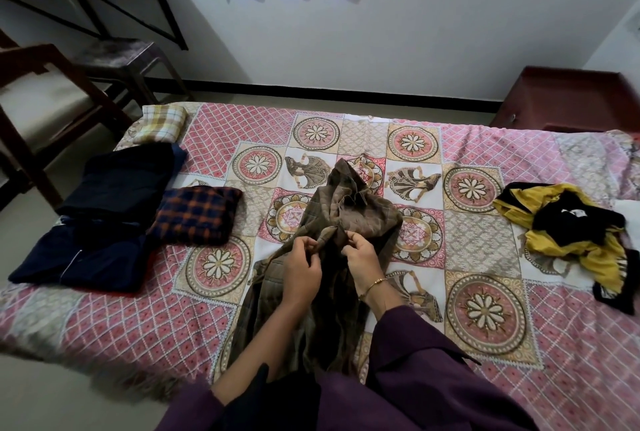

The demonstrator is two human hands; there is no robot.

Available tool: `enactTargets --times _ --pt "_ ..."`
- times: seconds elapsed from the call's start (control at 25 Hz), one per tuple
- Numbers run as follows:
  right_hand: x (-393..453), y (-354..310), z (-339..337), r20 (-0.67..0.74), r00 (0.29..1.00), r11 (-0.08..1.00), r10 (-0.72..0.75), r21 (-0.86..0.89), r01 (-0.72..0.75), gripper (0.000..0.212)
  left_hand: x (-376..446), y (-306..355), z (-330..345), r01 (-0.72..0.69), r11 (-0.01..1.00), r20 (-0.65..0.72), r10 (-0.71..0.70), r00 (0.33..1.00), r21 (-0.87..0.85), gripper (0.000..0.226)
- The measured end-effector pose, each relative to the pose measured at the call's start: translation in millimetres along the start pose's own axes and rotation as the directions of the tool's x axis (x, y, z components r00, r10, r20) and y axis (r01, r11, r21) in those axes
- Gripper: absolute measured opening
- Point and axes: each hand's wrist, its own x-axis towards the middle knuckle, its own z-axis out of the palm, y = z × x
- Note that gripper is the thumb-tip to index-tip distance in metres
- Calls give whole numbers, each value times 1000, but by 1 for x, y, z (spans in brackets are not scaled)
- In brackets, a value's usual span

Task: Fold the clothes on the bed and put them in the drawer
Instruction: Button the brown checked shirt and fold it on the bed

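Brown checked cloth, the shirt [332,222] lies crumpled mid-bed, its tail hanging over the near edge. The left hand [300,268] and right hand [363,257] each pinch a fold at its middle. It looks light and limp; I'd grip the shoulders.

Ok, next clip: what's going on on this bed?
A person in purple sleeves is working on a crumpled brown checked shirt in the middle of the patterned pink bedspread. The left hand and the right hand each pinch its fabric. Folded dark navy clothes and a folded navy-and-orange plaid piece sit to the left. A yellow-and-black garment lies in an unfolded heap to the right.
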Motion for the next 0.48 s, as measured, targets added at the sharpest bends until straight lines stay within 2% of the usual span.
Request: enactTargets --times 0.16,0.36,0.48 --pt "-10 5 -4 -2 1000 1000 9 -29 -9 44 -5 -3 -4 22 999 48 -20 999 -43 31" --pt "-13 20 -10 -168 985 983 39 -169 -68 39 -9 -1 -13 188 930 102 -163 981 -316 33" --pt "-17 21 -9 -204 979 976 27 -206 -70 29 -11 0 -15 238 929 176 -194 965 -284 31"
